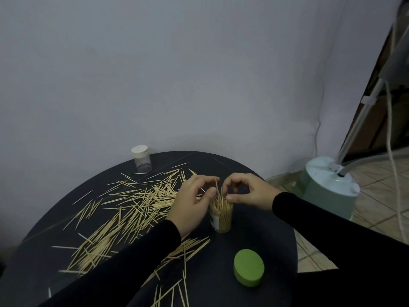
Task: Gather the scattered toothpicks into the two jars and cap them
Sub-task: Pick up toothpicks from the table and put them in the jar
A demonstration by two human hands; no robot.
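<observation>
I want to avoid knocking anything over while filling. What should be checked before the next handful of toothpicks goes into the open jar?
1. Open jar upright on the table: ok.
2. Room left in it: not ok, toothpicks already pack it to the mouth.
3. Left hand and right hand at the jar mouth, guiding toothpicks: ok.
4. Green cap off and lying near the jar: ok.
5. Loose toothpicks gathered: not ok, many still scattered.
6. Second jar ready to fill: not ok, white cap on.
</observation>
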